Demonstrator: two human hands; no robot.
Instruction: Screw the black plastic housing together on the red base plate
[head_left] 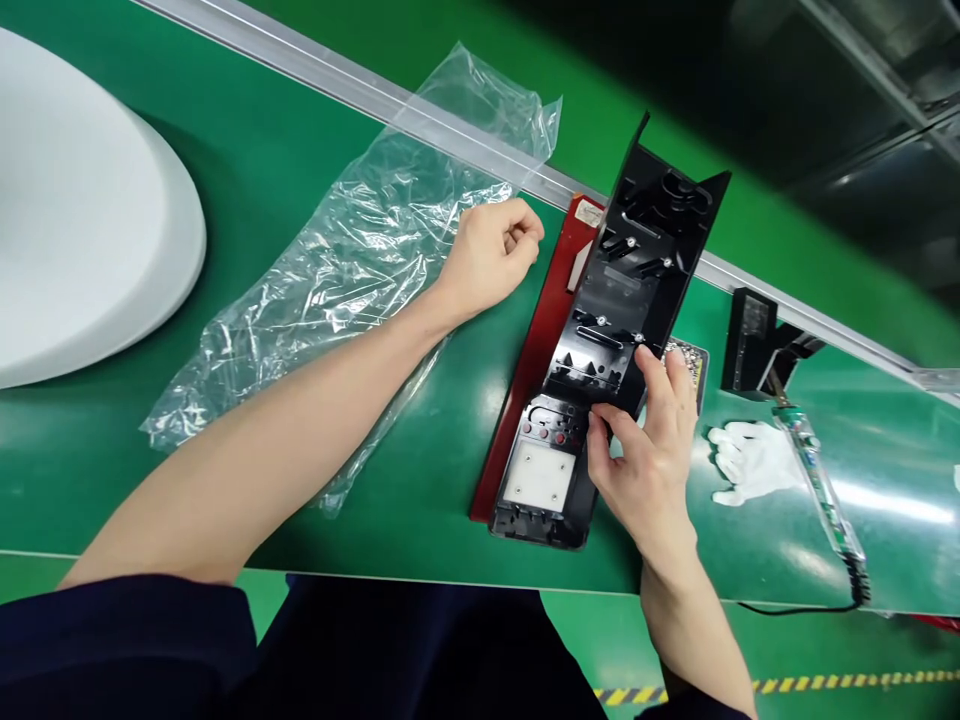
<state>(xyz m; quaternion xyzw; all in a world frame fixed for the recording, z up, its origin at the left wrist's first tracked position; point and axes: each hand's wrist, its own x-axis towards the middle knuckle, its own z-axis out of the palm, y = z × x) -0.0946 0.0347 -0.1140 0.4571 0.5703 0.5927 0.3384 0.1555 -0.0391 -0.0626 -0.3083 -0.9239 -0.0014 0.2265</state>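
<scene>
A long black plastic housing [619, 285] lies tilted against a red block or fixture [517, 400] on the bench, its inner side facing up. Inside its lower end is a white square plate [538, 477] with small screws at the corners, and reddish round spots sit just above. My right hand [649, 455] is at the housing's right edge, thumb and forefinger pinched together over its middle; anything between them is too small to make out. To the left of the housing, my left hand [499, 250] is curled closed above a clear plastic bag [337, 260]; its palm is hidden.
A metal box of small screws [694, 365] is partly hidden behind the housing. Farther right are a white glove [754, 460] and a corded soldering iron [821, 480] with its tip in a black stand [750, 340]. A large white rounded thing [90, 210] stands at left.
</scene>
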